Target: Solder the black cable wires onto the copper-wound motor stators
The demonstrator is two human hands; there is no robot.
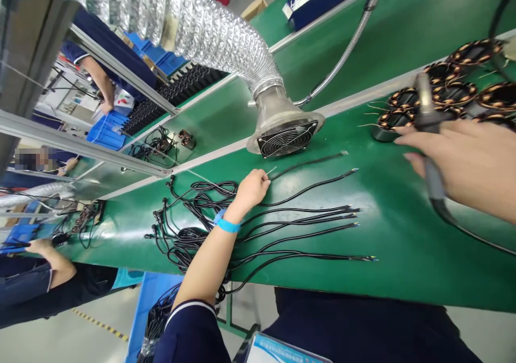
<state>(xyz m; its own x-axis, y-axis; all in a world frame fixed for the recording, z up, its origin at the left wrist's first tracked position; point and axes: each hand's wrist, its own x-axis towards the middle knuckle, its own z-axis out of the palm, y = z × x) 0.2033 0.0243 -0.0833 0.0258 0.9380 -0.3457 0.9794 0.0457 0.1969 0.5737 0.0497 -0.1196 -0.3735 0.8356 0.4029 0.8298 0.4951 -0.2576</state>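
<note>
My left hand (253, 190), with a blue band at its wrist, is closed in a pinch on a thin silvery solder wire (273, 169) above the bench. Below and beside it lie several black cables (306, 211), their stripped ends pointing right and their coils (191, 238) partly hidden by my forearm. My right hand (467, 158) grips a soldering iron (435, 183) by its dark handle, metal end upward, slightly blurred. Behind the iron sit several stator coils (451, 93) with copper windings, near the bench's back edge.
A fume extractor hood (286, 129) on a silver flexible duct (209, 27) hangs over the green bench (403, 244). A blue bin (137, 309) of cables stands below at left. Another person's hand (42, 246) works farther left, and a person's arm (100, 80) shows behind the frame.
</note>
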